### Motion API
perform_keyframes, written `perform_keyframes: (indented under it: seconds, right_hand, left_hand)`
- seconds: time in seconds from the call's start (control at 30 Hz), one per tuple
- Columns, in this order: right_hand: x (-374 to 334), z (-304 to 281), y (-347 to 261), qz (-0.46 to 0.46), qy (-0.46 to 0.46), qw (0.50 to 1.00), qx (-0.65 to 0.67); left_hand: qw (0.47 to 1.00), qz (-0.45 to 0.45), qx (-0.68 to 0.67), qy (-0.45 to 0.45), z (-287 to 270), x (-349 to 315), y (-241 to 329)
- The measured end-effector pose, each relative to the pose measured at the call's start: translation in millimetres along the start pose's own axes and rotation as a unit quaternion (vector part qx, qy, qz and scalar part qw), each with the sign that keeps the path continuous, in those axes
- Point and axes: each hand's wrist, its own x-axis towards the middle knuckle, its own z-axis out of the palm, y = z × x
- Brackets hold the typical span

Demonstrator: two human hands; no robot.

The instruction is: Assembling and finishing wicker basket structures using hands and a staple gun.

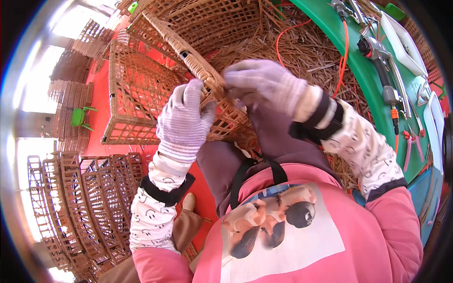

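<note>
Red floor (pixel 100 94) is seen between the woven basket (pixel 200 66) and the stacked baskets (pixel 68 96); on the right, room is bounded by the curved edge of the green surface (pixel 323 18). Before the knees, the basket's rim is clamped by the left hand (pixel 184 120); the right hand (pixel 266 85), beside it, is blurred, and whether anything is gripped there cannot be told; the contents of a white tray (pixel 395 32) are hard to make out

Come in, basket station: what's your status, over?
Left grip holding wicker basket; right grip at its wrapped edge, motion-blurred. Basket open-latticed, edge slanting up-left. Clutter: loose strips heaped beyond.
</note>
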Motion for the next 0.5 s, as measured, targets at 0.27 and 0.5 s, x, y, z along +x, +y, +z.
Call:
perform_keyframes:
  seconds: [0.27,0.5]
  right_hand:
    - [61,9,-13,0.028,-0.038,0.966,-0.252]
    - [52,21,-4,0.132,0.095,0.979,0.126]
  left_hand:
    - [0.994,0.077,0.076,-0.029,-10,-1,-15]
    - [0.991,0.115,0.045,-0.055,-10,10,-18]
